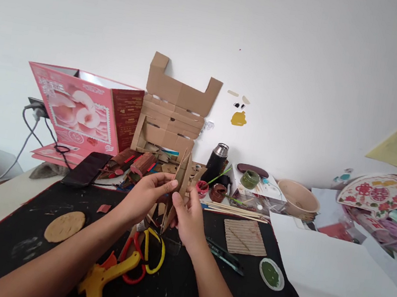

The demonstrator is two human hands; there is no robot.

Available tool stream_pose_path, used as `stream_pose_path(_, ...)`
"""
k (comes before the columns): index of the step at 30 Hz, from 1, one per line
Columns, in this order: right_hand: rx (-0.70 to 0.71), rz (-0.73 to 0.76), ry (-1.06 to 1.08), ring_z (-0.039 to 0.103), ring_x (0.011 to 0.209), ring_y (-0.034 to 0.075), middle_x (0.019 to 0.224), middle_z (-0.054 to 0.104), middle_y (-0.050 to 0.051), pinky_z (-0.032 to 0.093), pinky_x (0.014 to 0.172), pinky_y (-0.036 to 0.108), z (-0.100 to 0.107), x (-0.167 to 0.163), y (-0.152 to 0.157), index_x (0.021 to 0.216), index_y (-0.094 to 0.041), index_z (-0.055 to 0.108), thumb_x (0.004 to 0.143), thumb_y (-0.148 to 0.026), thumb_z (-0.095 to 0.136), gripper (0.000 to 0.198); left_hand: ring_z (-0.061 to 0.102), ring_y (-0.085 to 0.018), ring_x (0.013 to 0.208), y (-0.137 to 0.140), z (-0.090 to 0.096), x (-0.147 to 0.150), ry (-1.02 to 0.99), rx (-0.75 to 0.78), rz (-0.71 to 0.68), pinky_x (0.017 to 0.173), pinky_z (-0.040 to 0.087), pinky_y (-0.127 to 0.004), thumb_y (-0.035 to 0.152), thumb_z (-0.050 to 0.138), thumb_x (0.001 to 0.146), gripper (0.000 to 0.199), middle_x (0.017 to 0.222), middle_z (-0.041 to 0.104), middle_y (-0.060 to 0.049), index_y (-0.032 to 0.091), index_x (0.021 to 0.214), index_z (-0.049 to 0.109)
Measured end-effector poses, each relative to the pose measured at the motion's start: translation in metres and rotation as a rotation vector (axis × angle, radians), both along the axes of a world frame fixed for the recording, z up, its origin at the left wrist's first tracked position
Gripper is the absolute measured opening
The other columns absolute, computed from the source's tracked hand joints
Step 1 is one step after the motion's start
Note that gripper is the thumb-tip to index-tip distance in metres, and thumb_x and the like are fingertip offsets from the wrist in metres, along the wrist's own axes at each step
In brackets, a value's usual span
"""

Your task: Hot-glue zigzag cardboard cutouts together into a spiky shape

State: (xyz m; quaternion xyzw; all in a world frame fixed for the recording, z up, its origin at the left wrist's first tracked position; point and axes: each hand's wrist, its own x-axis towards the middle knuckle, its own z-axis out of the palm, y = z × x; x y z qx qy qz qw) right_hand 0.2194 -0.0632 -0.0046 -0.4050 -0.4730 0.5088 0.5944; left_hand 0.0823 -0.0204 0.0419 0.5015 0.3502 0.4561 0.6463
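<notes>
Both hands hold a folded cardboard piece (181,176) upright above the black mat (199,289). My left hand (146,194) pinches its left side with thumb and fingers. My right hand (189,220) grips its lower right edge. Below the hands lie scissors (146,255) with red and yellow handles and a yellow glue gun (102,279). Cardboard scraps sit under the held piece.
A round cardboard disc (64,225) lies at left, a corrugated sheet (246,236) and green paint lid (271,274) at right. Behind are a pink box (80,109), a phone (86,169), a cut carton (172,109), a thermos (217,161), paint pots, sticks, a bowl (298,198) and white paper (343,282).
</notes>
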Motion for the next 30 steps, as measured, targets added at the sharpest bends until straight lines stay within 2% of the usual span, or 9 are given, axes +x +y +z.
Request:
stream_pose_path(5,-0.008,0.019,0.003,0.042,0.037,0.011,0.056,0.05,-0.011,0.034,0.036,0.023,-0.001,0.002,0.0,0.113,-0.027,0.057,0.088,-0.074,0.073,0.055,0.07,-0.02,0.082,0.002,0.0,0.001,0.02,0.023,0.022,0.075,0.06,-0.031,0.057,0.096,0.065,0.055,0.094,0.076,-0.007,0.015,0.096,0.076)
stream_pose_path(11,-0.039,0.034,0.069,0.044,0.038,0.013,0.053,0.047,-0.01,0.035,0.038,0.024,0.004,0.005,-0.002,0.104,-0.027,0.057,0.082,-0.085,0.07,0.063,0.072,-0.022,0.076,-0.002,0.009,-0.002,0.044,0.087,-0.017,0.071,0.061,-0.034,0.059,0.093,0.068,0.054,0.091,0.078,-0.007,0.016,0.096,0.077)
stream_pose_path(18,-0.048,0.009,0.067,0.045,0.038,0.014,0.053,0.047,-0.009,0.036,0.038,0.025,0.002,0.005,-0.002,0.102,-0.028,0.058,0.083,-0.085,0.069,0.062,0.073,-0.022,0.066,-0.005,0.007,-0.001,0.076,0.102,-0.065,0.066,0.062,-0.036,0.061,0.088,0.075,0.052,0.083,0.078,-0.006,0.019,0.103,0.078)
stream_pose_path(24,-0.036,-0.032,0.021,0.045,0.039,0.014,0.054,0.05,-0.008,0.033,0.038,0.025,0.002,0.007,0.0,0.101,-0.026,0.059,0.085,-0.088,0.063,0.064,0.074,-0.024,0.078,-0.003,0.011,-0.003,0.111,0.162,-0.05,0.074,0.061,-0.035,0.061,0.09,0.071,0.051,0.087,0.08,-0.007,0.018,0.096,0.078)
stream_pose_path(30,0.006,-0.138,0.003,0.042,0.037,0.012,0.053,0.046,-0.01,0.035,0.036,0.024,0.004,0.01,0.001,0.097,-0.026,0.057,0.085,-0.084,0.067,0.06,0.075,-0.025,0.082,-0.003,0.005,-0.004,0.183,0.238,-0.062,0.08,0.059,-0.035,0.054,0.088,0.077,0.043,0.09,0.08,-0.007,0.019,0.1,0.079)
